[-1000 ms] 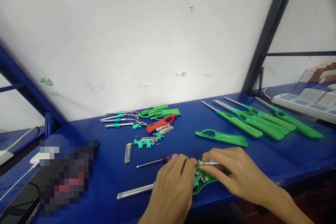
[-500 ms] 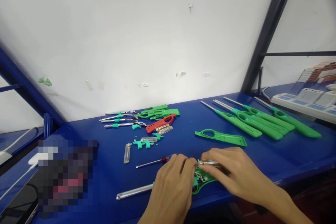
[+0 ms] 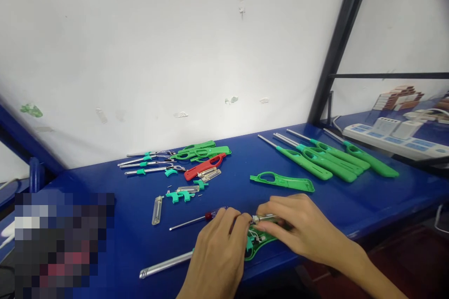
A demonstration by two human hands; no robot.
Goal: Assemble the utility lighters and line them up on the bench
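My left hand [image 3: 219, 245] is closed over an open-sided green gas lighter [image 3: 268, 239], whose metal tube [image 3: 166, 264] points left on the blue table. White wires and a teal part show inside the lighter's shell. Between thumb and fingers my right hand [image 3: 300, 222] pinches a clear fuel tank [image 3: 264, 217] with a metal valve end, just above the shell. The valve end meets my left fingertips; whether they touch it I cannot tell. Behind my left hand lies a screwdriver [image 3: 191, 222], its handle partly covered. A loose green half-shell [image 3: 284, 181] rests beyond my right hand.
Several green lighters [image 3: 326, 163] lie at the right rear. At left rear are metal tubes with wires [image 3: 150, 169], a red shell [image 3: 203, 167], teal triggers [image 3: 180, 196] and a clear tank [image 3: 157, 210]. A power strip [image 3: 396, 140] sits far right, beyond a dark post [image 3: 338, 42].
The view has turned slightly right, so everything sits further left. Both hands keep their hold, with the fuel tank still at the left fingertips.
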